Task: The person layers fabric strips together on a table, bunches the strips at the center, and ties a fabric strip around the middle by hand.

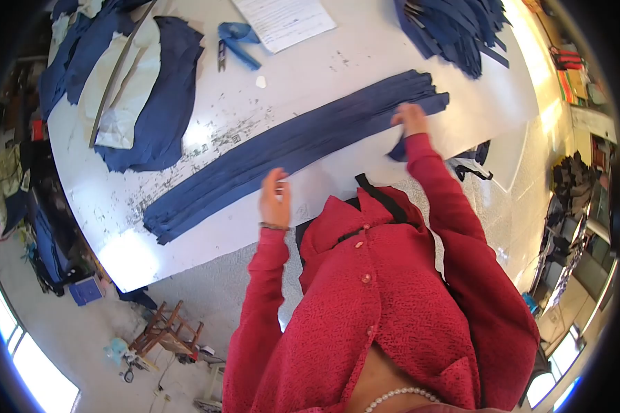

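Head view — hands (275, 196) spread apart beside navy fabric (289, 144).

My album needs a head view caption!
Left hand and right hand at long blue cloth on a white table.

Red buttoned jacket, pearl necklace

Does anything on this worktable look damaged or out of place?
Yes, mildly: dark blotches mar the white tabletop, perhaps wear or stains. A small navy piece sits apart from the long navy stack, near the right hand.
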Available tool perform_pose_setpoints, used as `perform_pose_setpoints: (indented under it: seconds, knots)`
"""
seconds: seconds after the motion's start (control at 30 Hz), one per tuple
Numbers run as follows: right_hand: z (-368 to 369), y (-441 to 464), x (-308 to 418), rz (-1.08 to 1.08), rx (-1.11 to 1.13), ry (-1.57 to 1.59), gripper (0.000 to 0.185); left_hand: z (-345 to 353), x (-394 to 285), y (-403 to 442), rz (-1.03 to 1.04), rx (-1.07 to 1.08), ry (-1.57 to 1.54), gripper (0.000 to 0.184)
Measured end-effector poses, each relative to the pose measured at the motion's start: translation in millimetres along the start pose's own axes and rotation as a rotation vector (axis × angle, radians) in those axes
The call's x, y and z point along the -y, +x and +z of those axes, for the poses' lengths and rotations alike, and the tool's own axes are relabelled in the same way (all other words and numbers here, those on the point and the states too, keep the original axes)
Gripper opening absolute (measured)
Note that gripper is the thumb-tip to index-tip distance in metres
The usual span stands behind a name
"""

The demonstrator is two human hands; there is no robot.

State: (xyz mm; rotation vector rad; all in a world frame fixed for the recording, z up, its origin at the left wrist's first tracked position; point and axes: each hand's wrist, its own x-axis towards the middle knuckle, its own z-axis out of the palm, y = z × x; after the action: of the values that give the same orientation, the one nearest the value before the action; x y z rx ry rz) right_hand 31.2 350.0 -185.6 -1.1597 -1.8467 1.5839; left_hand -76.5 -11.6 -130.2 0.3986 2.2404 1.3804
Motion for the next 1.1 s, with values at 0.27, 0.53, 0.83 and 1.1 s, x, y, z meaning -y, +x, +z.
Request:
perform_pose_setpoints:
  seconds: [0.27,0.53,0.83,1.1]
  knots:
    - [104,-120,55,0.086,0.290,-0.003,0.011,106,-58,-20,-0.050,0.165,-0.092,0.035]
    - [81,-121,60,0.272,0.858,0.042,0.060,-2,-95,-22,-0.023,0.105,-0.348,0.040]
    - [14,-99,92,0.137,1.239,-0.404,0.055,-390,94,-133,-0.252,-0.742,0.279,0.039]
    - [83,-171,128,-0.516,1.398,-0.242,0.035,-54,-69,-89,0.131,0.370,-0.244,0.049]
